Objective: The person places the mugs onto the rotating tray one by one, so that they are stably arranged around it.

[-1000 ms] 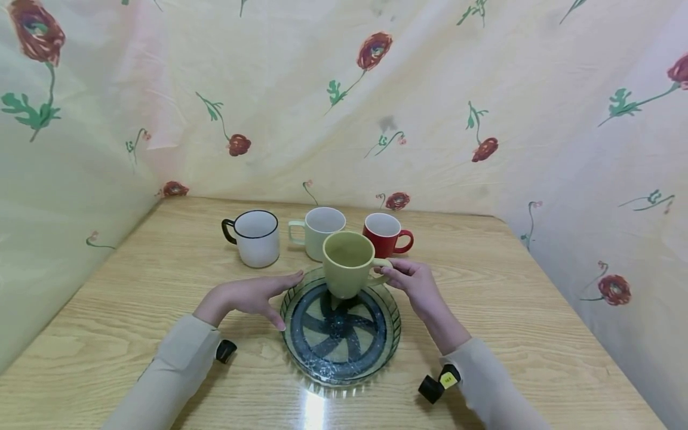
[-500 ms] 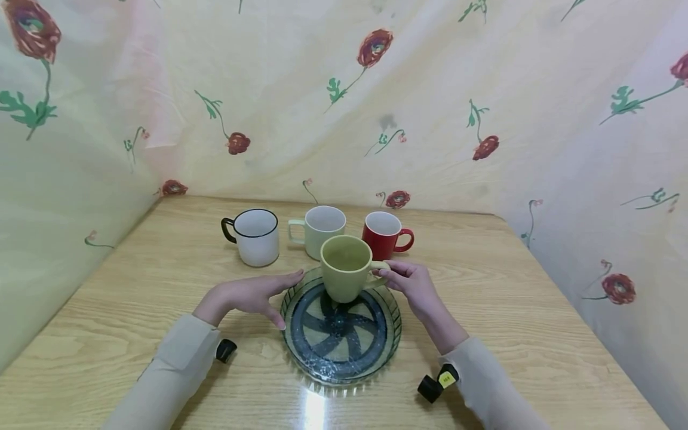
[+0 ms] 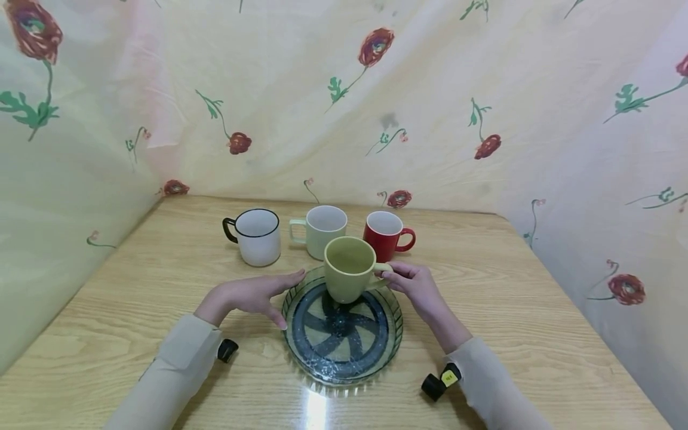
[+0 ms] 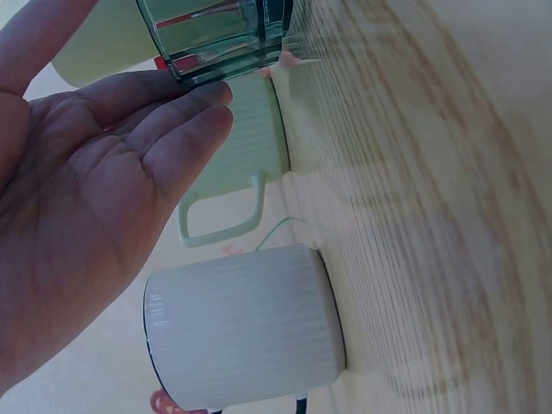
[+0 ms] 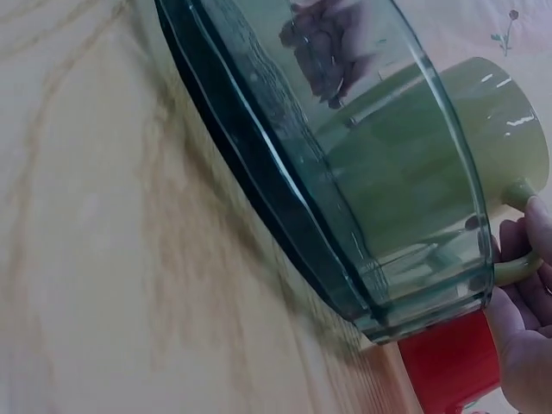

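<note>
In the head view, my right hand [image 3: 416,288] pinches the handle of a yellow-green mug [image 3: 346,280]. The mug stands upright inside a round, clear glass dish [image 3: 396,343] with a dark swirl pattern on its bottom, toward the far side. My left hand [image 3: 255,298] lies along the dish's left edge, fingers extended and thumb apart. The left wrist view has those fingers against the outside of the glass wall [image 4: 224,65]. Through the dish, the right wrist view shows the mug's lower body [image 5: 397,172]. Whether the dish holds liquid I cannot tell.
Behind the dish stand a white mug [image 3: 259,245] with a black rim and handle, a pale green mug [image 3: 322,236], and a red mug [image 3: 381,242] close behind the yellow-green one. Flowered cloth [image 3: 290,89] encloses the wooden table [image 3: 510,310] at the back and sides.
The yellow-green mug has come slightly down and nearer within the dish, with my right hand still on its handle. My left hand keeps its place at the dish edge.
</note>
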`<action>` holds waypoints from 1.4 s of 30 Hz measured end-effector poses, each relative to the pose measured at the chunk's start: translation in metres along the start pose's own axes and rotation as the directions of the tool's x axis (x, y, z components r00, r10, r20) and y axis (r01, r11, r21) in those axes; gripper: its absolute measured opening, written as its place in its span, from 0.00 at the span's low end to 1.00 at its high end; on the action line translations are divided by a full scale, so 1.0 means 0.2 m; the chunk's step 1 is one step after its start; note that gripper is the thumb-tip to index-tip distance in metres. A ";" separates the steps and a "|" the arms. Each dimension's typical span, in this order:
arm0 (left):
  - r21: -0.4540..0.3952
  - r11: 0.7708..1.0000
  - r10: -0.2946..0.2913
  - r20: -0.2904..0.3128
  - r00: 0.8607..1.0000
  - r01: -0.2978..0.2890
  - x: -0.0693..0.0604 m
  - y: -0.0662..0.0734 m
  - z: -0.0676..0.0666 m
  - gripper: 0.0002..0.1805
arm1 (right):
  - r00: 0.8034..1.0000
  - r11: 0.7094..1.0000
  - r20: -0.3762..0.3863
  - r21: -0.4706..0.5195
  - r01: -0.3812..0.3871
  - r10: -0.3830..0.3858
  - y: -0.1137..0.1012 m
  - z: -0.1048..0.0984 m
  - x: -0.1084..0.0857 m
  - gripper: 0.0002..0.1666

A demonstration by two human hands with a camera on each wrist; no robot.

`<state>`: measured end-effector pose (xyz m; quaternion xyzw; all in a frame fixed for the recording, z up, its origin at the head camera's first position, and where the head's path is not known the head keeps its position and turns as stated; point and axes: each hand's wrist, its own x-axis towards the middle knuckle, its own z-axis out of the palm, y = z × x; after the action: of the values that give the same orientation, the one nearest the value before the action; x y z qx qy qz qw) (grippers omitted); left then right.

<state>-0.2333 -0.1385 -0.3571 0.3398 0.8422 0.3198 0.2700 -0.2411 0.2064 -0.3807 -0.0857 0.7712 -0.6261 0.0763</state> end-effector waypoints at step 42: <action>0.021 1.000 -0.007 0.006 1.000 0.007 0.00 0.02 0.01 0.56 | 0.983 1.000 0.183 0.008 -0.004 0.002 0.00 -0.06 0.14 0.27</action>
<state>-0.2309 -0.1369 -0.3554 0.3405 0.8459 0.3090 0.2702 -0.2718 0.2120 -0.3784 -0.1417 0.7585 -0.6185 0.1482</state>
